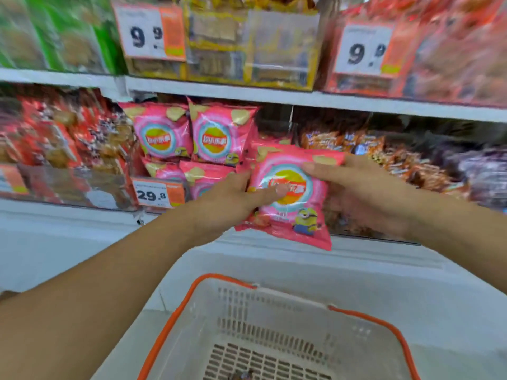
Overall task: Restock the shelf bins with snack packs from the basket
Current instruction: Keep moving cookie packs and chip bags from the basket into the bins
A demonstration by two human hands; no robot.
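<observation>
A pink chip pack (290,212) with a yellow cartoon figure is held in front of the lower shelf bin (162,192). My left hand (233,196) grips its left edge, thumb across the front. My right hand (365,187) grips its upper right side, fingers over the top corner. Several matching pink packs (189,133) stand in the bin behind, to the left. The white basket (247,305) with orange handles sits below; the part of it in view shows no packs.
Red snack bags (63,138) fill the bin at left, orange and purple bags (397,160) the bin at right. The upper shelf (274,98) carries green, yellow and red packs with price tags. A white ledge (356,259) runs under the bins.
</observation>
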